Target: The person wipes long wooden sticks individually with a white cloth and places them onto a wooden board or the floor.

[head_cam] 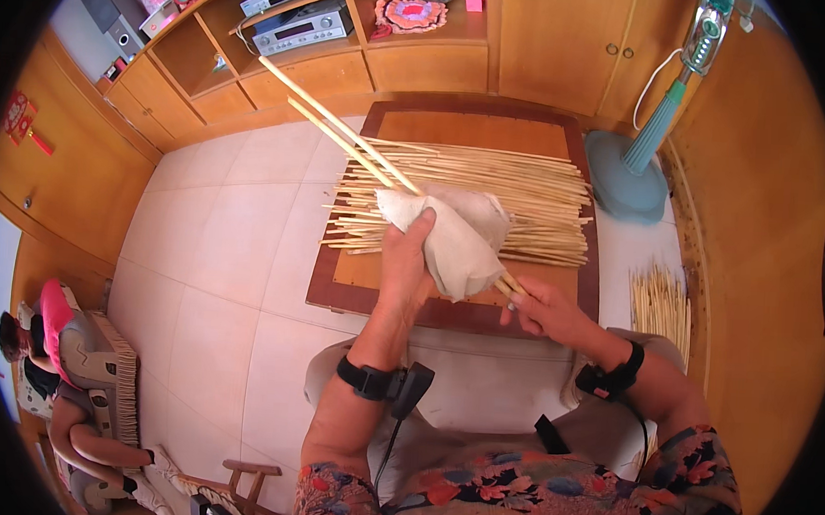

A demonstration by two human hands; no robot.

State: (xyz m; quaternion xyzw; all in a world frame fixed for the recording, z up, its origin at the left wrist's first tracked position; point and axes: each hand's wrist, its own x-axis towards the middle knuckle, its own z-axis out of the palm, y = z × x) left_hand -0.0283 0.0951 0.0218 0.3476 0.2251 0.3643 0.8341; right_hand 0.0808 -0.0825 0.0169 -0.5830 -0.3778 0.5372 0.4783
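My left hand (407,261) grips a pale cloth (460,242) wrapped around two long straw-coloured sticks (349,134). Its thumb presses on top of the cloth. The sticks slant from upper left to lower right, their far ends spread apart over the floor. At the lower right, my right hand (538,308) is closed around their near ends, which show just beyond the cloth. Below the cloth, many similar sticks (472,165) lie side by side across a low wooden table (528,290) with a dark red border. The cloth hides part of that layer.
A bundle of sticks (661,310) stands at the right by the wall. Beside the table is a blue fan base (626,177). Wooden cabinets (427,68) with audio equipment line the back. A seated person (86,381) is at the left, near a small wooden stool (254,482).
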